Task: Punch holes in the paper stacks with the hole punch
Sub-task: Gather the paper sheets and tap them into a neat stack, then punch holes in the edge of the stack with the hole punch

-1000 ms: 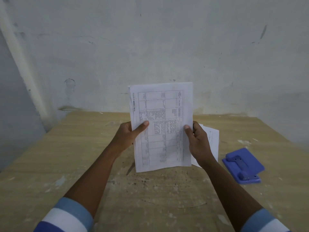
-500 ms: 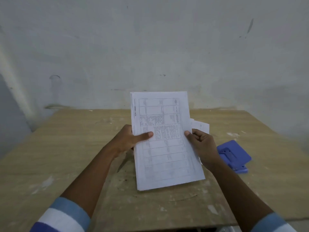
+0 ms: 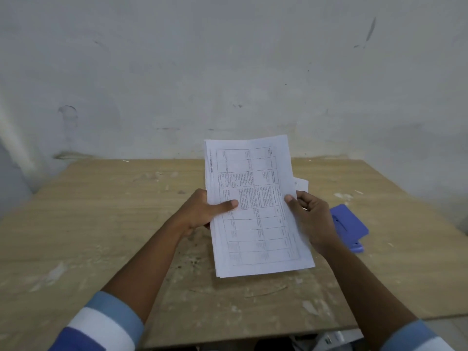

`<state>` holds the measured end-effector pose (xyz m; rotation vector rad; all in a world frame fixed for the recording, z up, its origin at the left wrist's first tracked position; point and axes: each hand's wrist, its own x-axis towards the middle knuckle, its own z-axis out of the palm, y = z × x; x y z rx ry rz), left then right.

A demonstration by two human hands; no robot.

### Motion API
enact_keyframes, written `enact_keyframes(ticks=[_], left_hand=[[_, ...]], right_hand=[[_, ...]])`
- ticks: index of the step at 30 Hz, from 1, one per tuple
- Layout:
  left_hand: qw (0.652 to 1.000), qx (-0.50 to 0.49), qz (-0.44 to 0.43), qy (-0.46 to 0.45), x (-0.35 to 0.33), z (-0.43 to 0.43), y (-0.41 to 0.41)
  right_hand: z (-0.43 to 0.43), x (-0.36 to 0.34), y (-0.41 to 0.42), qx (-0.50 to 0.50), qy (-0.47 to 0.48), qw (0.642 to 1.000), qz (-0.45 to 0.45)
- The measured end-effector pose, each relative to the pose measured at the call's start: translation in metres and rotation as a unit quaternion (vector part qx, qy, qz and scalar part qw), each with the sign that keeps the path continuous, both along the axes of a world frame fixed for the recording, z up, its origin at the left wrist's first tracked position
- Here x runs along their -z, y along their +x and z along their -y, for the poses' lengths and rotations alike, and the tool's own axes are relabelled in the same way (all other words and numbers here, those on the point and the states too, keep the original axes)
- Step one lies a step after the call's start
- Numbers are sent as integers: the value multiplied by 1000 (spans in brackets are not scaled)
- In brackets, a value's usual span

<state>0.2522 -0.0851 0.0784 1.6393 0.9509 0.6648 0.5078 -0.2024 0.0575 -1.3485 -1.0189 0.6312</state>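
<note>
Tilted flatter than before, paper stack [image 3: 255, 224] pinched at side edges by left hand [image 3: 202, 214] and right hand [image 3: 312, 219], blue hole punch [image 3: 350, 225] just right of the grip.

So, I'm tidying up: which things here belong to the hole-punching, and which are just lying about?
Job: paper stack, held in left hand and right hand; more paper behind it; blue hole punch.
Lying about: unclear white object under the table.
</note>
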Motion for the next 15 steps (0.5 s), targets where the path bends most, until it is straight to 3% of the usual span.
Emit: enact_keyframes(ticks=[7,11,15], left_hand=[[999,8,22,-35,27,7,5],[998,38,28,-48,39,12,15],[997,48,-16,-59,47,19,37]], right_hand=[[19,-11,47,70,-27,996,40],[32,-16,78,150,-26,965,212],[37,-7,99,164,-85,920,346]])
